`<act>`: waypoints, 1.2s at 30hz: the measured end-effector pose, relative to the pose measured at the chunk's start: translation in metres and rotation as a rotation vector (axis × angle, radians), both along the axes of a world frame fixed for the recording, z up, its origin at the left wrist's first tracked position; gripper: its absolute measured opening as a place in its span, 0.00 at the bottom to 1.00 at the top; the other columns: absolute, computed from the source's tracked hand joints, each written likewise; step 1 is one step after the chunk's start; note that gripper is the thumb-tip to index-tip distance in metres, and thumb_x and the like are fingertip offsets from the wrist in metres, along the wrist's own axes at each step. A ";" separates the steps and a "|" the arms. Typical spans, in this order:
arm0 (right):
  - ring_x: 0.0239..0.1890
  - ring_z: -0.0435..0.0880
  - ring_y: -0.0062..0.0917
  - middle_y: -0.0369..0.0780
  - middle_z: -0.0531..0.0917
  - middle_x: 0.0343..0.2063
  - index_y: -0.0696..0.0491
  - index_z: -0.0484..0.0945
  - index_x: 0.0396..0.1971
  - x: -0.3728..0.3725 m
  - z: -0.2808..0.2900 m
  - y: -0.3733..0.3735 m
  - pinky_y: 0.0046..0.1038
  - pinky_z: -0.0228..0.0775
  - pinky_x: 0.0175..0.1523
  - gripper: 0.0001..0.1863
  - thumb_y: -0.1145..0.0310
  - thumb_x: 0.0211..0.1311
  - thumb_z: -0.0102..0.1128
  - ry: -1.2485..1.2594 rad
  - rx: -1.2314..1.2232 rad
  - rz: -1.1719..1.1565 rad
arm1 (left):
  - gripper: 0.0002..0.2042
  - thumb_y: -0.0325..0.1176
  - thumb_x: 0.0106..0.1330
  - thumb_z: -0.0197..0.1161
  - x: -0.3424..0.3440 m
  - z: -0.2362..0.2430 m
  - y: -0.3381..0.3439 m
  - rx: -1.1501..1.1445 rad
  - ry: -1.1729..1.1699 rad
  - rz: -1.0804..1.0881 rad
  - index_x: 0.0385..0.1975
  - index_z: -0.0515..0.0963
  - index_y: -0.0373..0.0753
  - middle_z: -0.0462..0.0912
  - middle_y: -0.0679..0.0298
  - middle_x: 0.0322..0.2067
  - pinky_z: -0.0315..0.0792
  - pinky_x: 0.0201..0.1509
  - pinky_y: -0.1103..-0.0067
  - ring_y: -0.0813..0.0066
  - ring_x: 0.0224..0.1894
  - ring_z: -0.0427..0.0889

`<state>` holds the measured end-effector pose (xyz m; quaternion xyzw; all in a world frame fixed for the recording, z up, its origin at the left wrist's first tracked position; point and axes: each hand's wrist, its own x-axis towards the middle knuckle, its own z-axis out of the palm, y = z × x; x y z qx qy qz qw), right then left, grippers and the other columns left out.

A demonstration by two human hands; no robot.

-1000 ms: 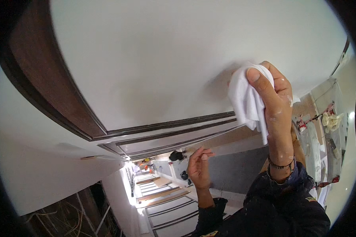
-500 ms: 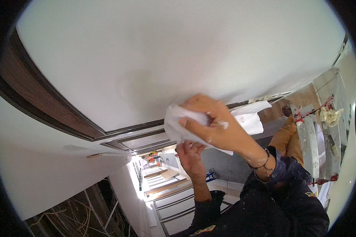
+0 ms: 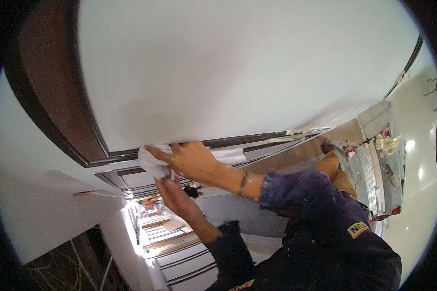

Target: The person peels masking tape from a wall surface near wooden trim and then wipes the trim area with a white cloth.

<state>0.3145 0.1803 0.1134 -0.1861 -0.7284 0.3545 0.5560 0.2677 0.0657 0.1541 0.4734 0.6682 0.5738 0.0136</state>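
A crumpled white cloth [image 3: 152, 164] is bunched in my right hand [image 3: 192, 159], pressed against the dark trim [image 3: 119, 156] by the corner of a large white panel [image 3: 247, 68]. My right index finger stretches over the cloth toward the trim. Just below, my left hand [image 3: 176, 196] has its fingers curled at the cloth's lower edge and seems to pinch it. Behind my right wrist a white length of material [image 3: 228, 155] shows; whether it belongs to the same cloth I cannot tell. White smears mark my right hand.
Brown boarding [image 3: 51, 82] borders the panel on the left. Loose pale tape [image 3: 303, 133] hangs along the trim. At right stands a paint-spattered metal ladder [image 3: 366, 177] holding a crumpled cream cloth [image 3: 387, 144] and a scraper-like tool [image 3: 391, 175]. Lower left is a dark opening with wires [image 3: 63, 266].
Both hands have moved left along the trim with the cloth, toward the panel's corner. My right hand has flattened from a bunched grip, with the index finger now extended. The view has shifted.
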 end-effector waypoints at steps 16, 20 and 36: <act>0.22 0.85 0.38 0.47 0.87 0.27 0.50 0.64 0.70 0.005 -0.133 -0.028 0.37 0.77 0.28 0.37 0.56 0.60 0.60 -0.096 -0.198 0.157 | 0.17 0.33 0.74 0.58 -0.032 -0.122 0.000 -0.418 0.405 0.009 0.56 0.73 0.28 0.75 0.56 0.48 0.73 0.51 0.78 0.70 0.48 0.77; 0.25 0.87 0.39 0.50 0.87 0.33 0.44 0.59 0.73 0.011 -0.138 -0.034 0.39 0.79 0.31 0.37 0.55 0.65 0.56 -0.060 -0.166 0.099 | 0.18 0.32 0.73 0.57 -0.010 -0.137 -0.001 -0.137 0.135 -0.011 0.57 0.73 0.27 0.76 0.51 0.50 0.74 0.49 0.69 0.64 0.49 0.77; 0.32 0.88 0.40 0.48 0.86 0.38 0.50 0.80 0.53 -0.026 -0.223 -0.034 0.39 0.79 0.35 0.22 0.64 0.57 0.65 0.103 -0.266 -0.078 | 0.12 0.22 0.60 0.66 -0.025 -0.210 0.027 -0.125 0.358 0.283 0.43 0.84 0.29 0.83 0.52 0.40 0.78 0.46 0.65 0.57 0.44 0.83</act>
